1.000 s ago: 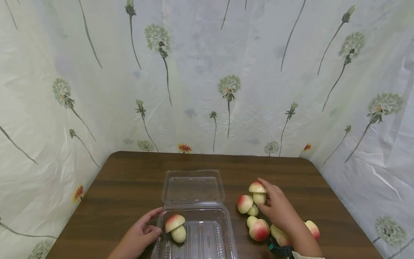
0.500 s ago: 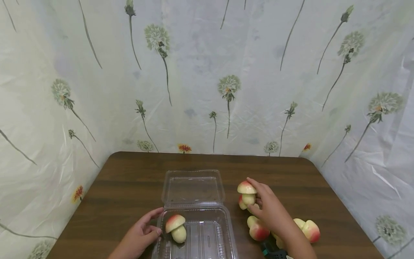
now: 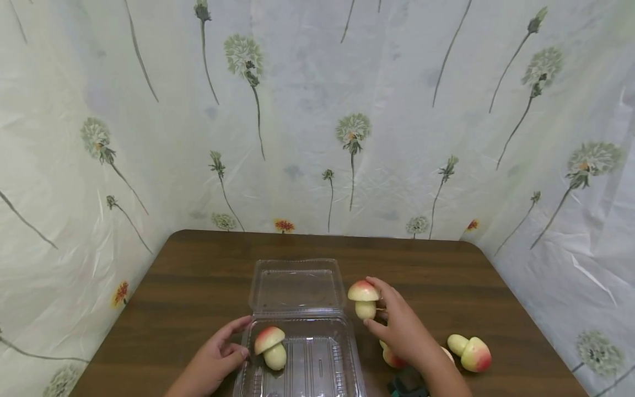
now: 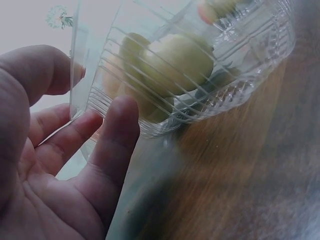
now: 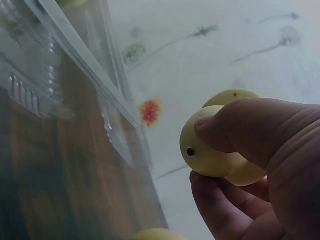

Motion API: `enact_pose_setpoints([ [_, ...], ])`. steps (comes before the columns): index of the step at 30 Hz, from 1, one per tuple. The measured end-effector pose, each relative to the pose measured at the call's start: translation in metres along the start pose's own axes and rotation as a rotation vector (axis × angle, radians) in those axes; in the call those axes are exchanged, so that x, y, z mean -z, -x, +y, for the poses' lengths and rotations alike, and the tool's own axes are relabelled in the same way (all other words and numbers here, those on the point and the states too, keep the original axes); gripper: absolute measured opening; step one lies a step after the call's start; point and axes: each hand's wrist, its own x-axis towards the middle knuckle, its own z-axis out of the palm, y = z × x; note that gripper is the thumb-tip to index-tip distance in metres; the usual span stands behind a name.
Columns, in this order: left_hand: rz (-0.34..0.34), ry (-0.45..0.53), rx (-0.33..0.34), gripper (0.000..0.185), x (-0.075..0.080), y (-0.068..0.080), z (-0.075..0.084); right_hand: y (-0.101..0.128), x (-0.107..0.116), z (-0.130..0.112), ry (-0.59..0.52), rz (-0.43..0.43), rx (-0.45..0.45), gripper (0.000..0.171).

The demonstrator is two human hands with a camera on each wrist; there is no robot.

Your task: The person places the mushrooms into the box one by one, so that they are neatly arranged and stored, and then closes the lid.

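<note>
Container [image 3: 322, 364] (just one) holds one mushroom [image 3: 272, 353], left hand [image 3: 213, 353] spread beside it, right hand [image 3: 402, 328] gripping another mushroom [image 3: 364, 298].

The head camera, set farthest back, faces forward and down over the table [image 3: 213, 275], left hand [image 3: 210, 355], right hand [image 3: 402, 325] and patterned sheet [image 3: 297, 110]. The left-wrist camera looks at close range across the left hand toward the wall of the clear container [image 3: 317, 317]. The right-wrist camera looks at close range across the right hand toward the sheet. Both wrist views are tilted. All three share the container.
</note>
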Motion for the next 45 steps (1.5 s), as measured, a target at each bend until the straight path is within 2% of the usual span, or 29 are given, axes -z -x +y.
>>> enact_pose_setpoints([
  [7, 0.002, -0.01, 0.004, 0.066, 0.0, 0.001, 0.0, 0.002, -0.011, -0.006, -0.053, 0.008, 0.041, 0.082],
  [14, 0.004, -0.008, 0.011, 0.067, -0.001, 0.001, 0.001, 0.003, -0.018, -0.014, -0.085, -0.016, 0.044, 0.081],
  [18, 0.016, -0.01, -0.01, 0.067, -0.001, 0.001, 0.002, 0.003, -0.022, -0.018, -0.083, -0.029, 0.084, 0.08],
  [23, 0.017, -0.005, -0.026, 0.068, -0.002, 0.001, 0.003, 0.007, -0.027, -0.024, -0.079, -0.054, 0.084, 0.08],
  [30, 0.021, -0.008, 0.024, 0.069, -0.003, 0.002, 0.005, 0.011, -0.034, -0.028, -0.044, -0.089, 0.107, 0.081],
  [35, 0.014, -0.013, 0.015, 0.068, -0.002, 0.002, 0.004, 0.009, -0.04, -0.03, -0.039, -0.119, 0.127, 0.081],
  [42, 0.012, -0.019, 0.021, 0.069, -0.002, 0.001, 0.001, 0.008, -0.05, -0.032, -0.04, -0.137, 0.214, 0.078],
  [45, 0.013, -0.021, 0.017, 0.069, -0.001, 0.001, 0.001, 0.007, -0.052, -0.034, -0.035, -0.156, 0.221, 0.078],
])
